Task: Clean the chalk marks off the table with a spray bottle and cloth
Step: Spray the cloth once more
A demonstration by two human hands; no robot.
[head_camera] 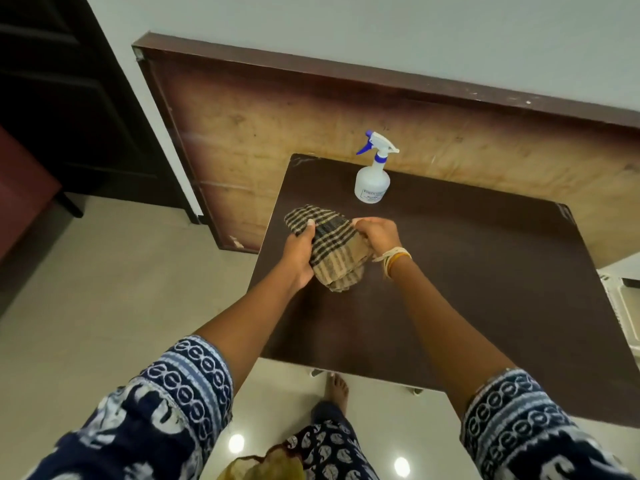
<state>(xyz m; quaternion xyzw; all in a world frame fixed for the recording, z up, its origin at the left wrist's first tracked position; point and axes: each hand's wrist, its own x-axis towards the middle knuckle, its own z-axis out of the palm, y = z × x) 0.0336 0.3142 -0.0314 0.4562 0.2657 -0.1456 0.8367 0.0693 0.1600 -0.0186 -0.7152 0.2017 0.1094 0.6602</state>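
Both hands hold the cloth (332,251) above the table (485,306), bunched between them. Left hand (299,252) grips its left side, thumb on top, fingers curled under; right hand (375,233) clamps the right edge with curled fingers. Looks like folding or wadding the cloth into a pad for wiping, hence the two-handed grip. Spray bottle (372,178) stands upright beyond the hands, near the far table edge, apart from the cloth, parked out of the wiping path but reachable. No clear chalk marks visible on the dark top; faint smudges below the hands, can't tell. Wooden board (277,133) leans on the wall behind
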